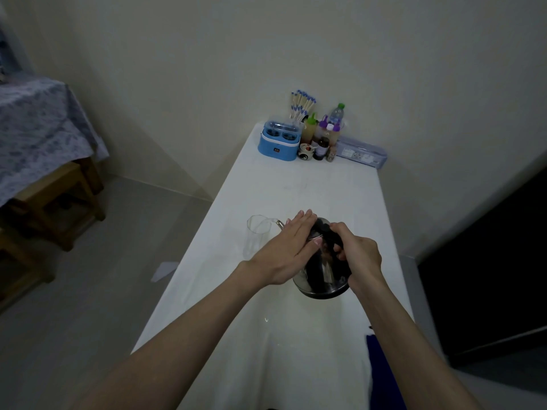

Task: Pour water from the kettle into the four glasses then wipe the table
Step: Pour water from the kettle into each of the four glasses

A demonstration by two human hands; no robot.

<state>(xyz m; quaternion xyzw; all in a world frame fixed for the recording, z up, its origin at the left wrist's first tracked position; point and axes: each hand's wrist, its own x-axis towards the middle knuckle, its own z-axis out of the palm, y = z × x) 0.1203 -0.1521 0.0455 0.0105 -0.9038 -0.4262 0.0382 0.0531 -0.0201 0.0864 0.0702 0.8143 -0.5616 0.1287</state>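
A steel kettle (321,284) with a black handle is tilted to the left above the white table (310,190), its spout at the rim of a clear glass (257,236). My right hand (359,255) is closed around the black handle. My left hand (285,253) lies flat, fingers stretched, against the kettle's lid and left side. Only one glass is in view, standing upright near the table's left edge. Whether water is flowing is too faint to tell.
At the far end stand a blue appliance (279,142), a bundle of chopsticks (302,105), sauce bottles (322,137), a water bottle (337,113) and a clear box (362,150). A dark blue cloth (380,368) lies at the near right edge. A covered wooden table (38,149) stands left.
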